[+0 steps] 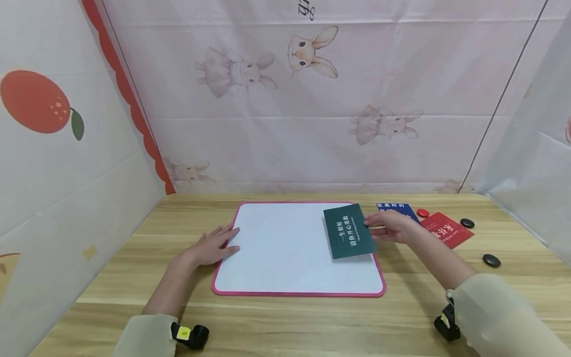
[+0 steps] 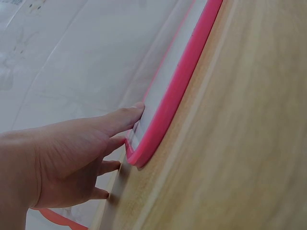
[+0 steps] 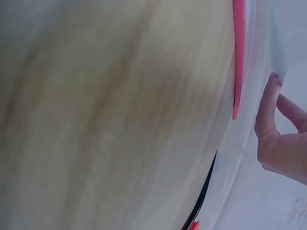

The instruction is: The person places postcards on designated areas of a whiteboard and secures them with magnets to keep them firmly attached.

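A whiteboard [image 1: 276, 248] with a pink rim lies flat on the wooden table. My right hand [image 1: 392, 227] pinches a dark green card [image 1: 350, 238] with white lettering by its right edge, between thumb and fingers. The card is held above the right part of the board, and a shadow falls beneath it. In the right wrist view, the fingers and thumb of that hand [image 3: 280, 139] meet at the pale edge of the card [image 3: 277, 52]. My left hand [image 1: 209, 248] rests at the board's left edge, fingers spread; its thumb [image 2: 127, 117] touches the white surface near the rim.
Right of the board lie a blue card [image 1: 397, 210], a red card [image 1: 450, 232] and a red round piece [image 1: 422, 212]. Two black round pieces, one behind [image 1: 467, 223] and one nearer [image 1: 491, 260], sit farther right. Printed cloth walls [image 1: 285, 148] enclose the table's back and sides.
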Motion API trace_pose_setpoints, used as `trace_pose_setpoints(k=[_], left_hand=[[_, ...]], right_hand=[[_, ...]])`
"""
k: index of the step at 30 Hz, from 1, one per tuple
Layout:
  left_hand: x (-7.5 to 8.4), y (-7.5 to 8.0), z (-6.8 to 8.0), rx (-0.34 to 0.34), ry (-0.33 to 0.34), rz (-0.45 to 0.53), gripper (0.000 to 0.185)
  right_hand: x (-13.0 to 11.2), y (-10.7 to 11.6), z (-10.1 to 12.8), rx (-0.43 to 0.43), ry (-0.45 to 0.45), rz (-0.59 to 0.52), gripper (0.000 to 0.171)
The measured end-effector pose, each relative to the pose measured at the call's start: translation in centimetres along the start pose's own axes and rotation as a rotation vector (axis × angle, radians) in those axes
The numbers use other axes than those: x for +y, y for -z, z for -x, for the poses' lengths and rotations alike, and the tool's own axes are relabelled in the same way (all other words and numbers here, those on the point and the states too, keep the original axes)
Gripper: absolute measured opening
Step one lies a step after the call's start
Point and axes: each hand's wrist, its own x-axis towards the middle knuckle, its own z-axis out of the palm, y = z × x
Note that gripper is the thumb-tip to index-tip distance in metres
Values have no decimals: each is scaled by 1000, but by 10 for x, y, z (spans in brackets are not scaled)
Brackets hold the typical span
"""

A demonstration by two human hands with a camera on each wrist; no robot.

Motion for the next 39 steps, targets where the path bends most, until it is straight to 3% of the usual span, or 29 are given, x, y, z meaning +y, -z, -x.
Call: trace_pose_setpoints(k=[14,23,39], left_hand=[[-2,-2,-1,6,1,-2,68],[0,-2,1,3,5,2,68],[0,-2,-1,9,4,0,68]], right_hand=[[2,-11,-9,16,8,27,46],[5,-18,-11,92,79,233,30],[7,-23,-10,144,96,291,27]])
